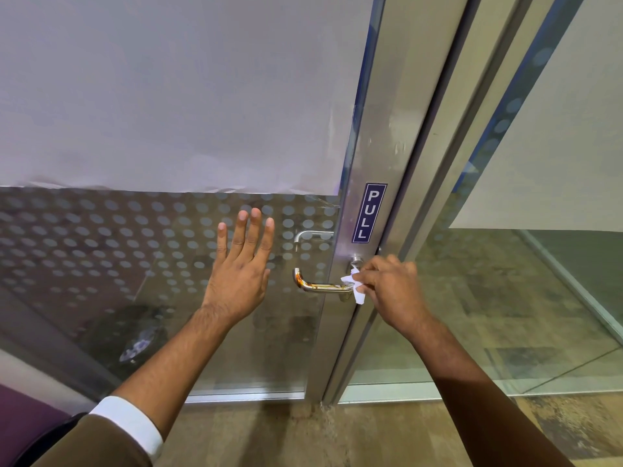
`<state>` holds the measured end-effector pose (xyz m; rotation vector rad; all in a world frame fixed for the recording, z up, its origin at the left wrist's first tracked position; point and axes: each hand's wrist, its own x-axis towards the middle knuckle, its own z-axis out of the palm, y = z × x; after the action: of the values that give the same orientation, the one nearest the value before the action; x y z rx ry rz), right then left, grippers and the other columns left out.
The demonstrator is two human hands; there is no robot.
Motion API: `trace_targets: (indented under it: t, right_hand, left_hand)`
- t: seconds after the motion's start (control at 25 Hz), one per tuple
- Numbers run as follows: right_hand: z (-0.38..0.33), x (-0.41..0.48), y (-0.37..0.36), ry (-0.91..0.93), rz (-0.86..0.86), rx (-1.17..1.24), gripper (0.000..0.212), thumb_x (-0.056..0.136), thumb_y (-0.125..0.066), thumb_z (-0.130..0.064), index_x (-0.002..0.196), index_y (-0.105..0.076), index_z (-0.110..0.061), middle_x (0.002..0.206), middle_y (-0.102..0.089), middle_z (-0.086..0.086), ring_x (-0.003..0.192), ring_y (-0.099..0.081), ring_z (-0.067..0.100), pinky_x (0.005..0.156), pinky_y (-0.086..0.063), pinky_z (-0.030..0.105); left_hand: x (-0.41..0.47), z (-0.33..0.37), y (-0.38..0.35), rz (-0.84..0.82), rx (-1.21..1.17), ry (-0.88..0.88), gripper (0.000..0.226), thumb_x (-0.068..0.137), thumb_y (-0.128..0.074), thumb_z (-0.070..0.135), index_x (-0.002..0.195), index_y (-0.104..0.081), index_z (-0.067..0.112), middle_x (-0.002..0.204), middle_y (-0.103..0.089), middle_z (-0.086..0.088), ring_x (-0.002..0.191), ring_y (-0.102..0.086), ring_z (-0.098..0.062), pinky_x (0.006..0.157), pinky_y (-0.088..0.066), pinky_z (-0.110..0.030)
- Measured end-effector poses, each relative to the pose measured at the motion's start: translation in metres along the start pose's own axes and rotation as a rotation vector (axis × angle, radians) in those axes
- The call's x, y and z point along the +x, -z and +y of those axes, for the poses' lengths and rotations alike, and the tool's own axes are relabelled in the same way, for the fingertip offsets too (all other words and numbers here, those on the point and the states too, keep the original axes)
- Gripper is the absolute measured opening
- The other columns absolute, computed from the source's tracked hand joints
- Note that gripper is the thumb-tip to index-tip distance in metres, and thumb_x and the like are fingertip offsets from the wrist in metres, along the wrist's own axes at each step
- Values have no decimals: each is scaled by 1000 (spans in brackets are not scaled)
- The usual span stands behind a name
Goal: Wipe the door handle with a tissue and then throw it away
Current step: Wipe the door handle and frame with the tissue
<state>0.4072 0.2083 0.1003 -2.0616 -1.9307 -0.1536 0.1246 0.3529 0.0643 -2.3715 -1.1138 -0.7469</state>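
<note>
A shiny metal lever door handle [318, 285] sticks out from the aluminium door frame [365, 163], just under a blue PULL sticker [369, 213]. My right hand [391, 291] pinches a crumpled white tissue [354, 285] against the handle's inner end, near the round lock boss. My left hand [241, 264] is flat against the frosted, dotted glass of the door [135, 237], fingers spread, a little left of the handle's free tip and holding nothing.
A second handle [312, 234] shows through the glass on the door's far side. To the right stands a fixed glass panel [505, 281] with a white sheet on its upper part. Brown patterned floor [337, 433] lies below.
</note>
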Motion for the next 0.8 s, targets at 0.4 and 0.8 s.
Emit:
trace_targets:
  t: [0.4,0.8]
  right_hand:
    - [-18,-8,-11,-30,113,78,15,84,-85,-34,99,-80,-37,111,-74,-18,101,-63,18,82,-27,37]
    - [-50,-12,-17,-89,195,69,15,79,-87,-39,92,-80,-41,86,-77,-19,100,-60,15,85,-21,39]
  left_hand:
    - [0,1,0,-9,-6,10,120,85,-83,20,173,-3,5,180,15,-21,167,10,-41,132,7,-65]
    - [0,3,0,-21,-14,13,123,86,-83,24,172,2,7,179,18,-20,167,13,-41,132,6,-66]
